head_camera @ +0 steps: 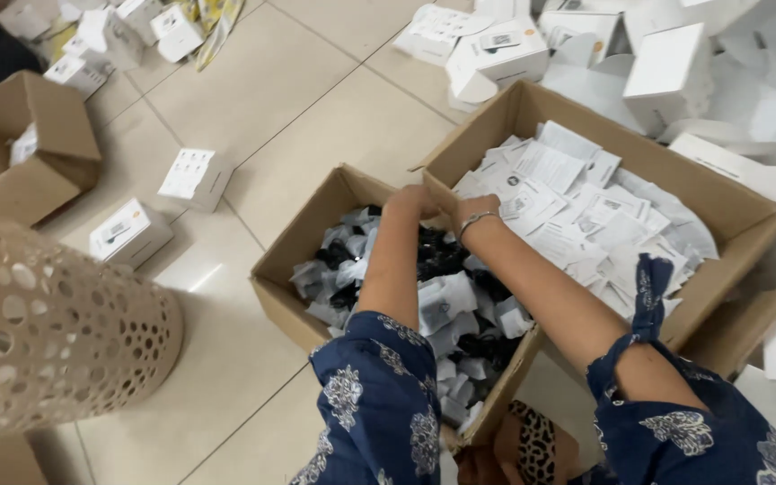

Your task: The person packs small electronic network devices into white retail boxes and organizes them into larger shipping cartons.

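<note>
Both my arms, in dark blue flowered sleeves, reach forward over two open cardboard boxes on the tiled floor. My left hand and my right hand meet at the flap between the boxes; their fingers are hidden behind the flap, so I cannot tell what they hold. A thin bracelet circles my right wrist. The nearer cardboard box is full of black parts in clear bags. The farther cardboard box is filled with folded white paper leaflets.
Small white product boxes lie scattered on the floor at the left and top. A pile of white boxes sits top right. A perforated beige basket stands at the left, and a brown carton lies behind it.
</note>
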